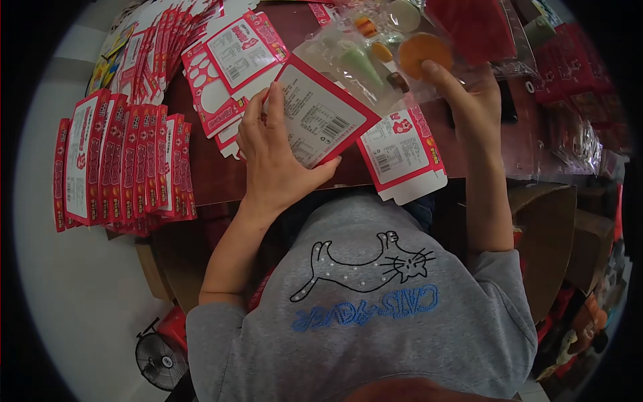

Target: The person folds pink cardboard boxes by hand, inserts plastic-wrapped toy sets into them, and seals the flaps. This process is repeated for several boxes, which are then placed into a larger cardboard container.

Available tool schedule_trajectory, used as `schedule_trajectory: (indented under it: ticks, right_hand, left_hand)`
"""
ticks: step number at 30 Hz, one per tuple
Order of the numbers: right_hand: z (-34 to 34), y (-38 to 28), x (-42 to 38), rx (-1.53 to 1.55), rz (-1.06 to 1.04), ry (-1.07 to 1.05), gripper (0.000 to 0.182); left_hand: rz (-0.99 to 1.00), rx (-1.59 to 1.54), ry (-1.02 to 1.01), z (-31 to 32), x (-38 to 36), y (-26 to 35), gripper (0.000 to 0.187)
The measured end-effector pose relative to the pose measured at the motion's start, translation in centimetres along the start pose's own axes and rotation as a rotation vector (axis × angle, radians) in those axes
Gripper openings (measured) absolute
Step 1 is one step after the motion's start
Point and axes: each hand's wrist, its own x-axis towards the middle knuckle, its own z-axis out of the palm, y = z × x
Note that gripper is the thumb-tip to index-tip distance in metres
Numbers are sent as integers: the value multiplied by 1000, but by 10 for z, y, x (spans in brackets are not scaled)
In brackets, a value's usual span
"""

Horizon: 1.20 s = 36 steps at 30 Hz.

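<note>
My left hand [284, 157] is wrapped around a pink-edged white carton [321, 114], its printed back with a barcode facing up. My right hand [472, 100] grips a clear plastic pack [355, 63] of small coloured pieces, the thumb lying over an orange disc [423, 55]. A green cone and a yellow piece show through the plastic. The pack's left end overlaps the carton's upper edge. Just below the pack lies a flat pink-and-white carton [402, 151] at the table's front edge. More flat cartons [238, 57] lie beyond my left hand.
A row of pink cartons [124, 161] stands on the left, with a fanned pile of flat ones [154, 53] behind. Pink cartons [576, 74] and clear wrapped packs [576, 144] sit at the right. A black fan [161, 360] stands on the floor, lower left.
</note>
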Motion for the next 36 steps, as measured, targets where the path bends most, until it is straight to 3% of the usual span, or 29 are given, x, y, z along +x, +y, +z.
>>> schedule_trajectory:
  ticks: [2,4,8,11,13,15,24,25,27,28,29,31,32,36]
  right_hand:
    - [1,10,0,-23,32,12,45]
    - [4,32,6,90,-383,-155,48]
    - [-15,27,4,166,-272,-143,54]
    - [-14,33,4,37,-158,-250,57]
    - [0,32,4,39,-478,-190,61]
    - [-2,25,10,84,-580,-111,71]
    - [-12,16,-2,-616,-846,-187,89]
    - [-3,38,-5,-286,-679,-279,87]
    - [3,53,-28,9,-357,-390,80]
    - [6,58,-31,183,-288,-345,70]
    - [1,59,-31,178,-282,-340,70]
    - [-13,59,-28,121,-179,-451,61]
    - [-17,55,-28,74,-151,-500,48]
    - [-37,75,-22,49,-60,-628,38]
  left_hand:
    - [-24,5,4,4,-2,6,131]
    - [-102,-90,-6,8,1,10,131]
    - [-80,3,51,1,-1,5,131]
    - [9,-23,27,6,1,12,131]
    - [2,4,-4,3,3,20,134]
    - [-5,-6,12,6,-1,17,135]
    - [-146,-138,43,16,-4,32,141]
    - [-177,-210,48,15,-2,33,142]
    - [-176,-332,38,18,-2,22,137]
    - [-179,-454,30,20,-1,18,132]
    - [-180,-460,24,22,-1,19,132]
    - [-289,-1038,11,18,3,23,113]
    - [-104,-892,64,27,-2,12,90]
    - [-182,-872,-183,26,-16,-7,69]
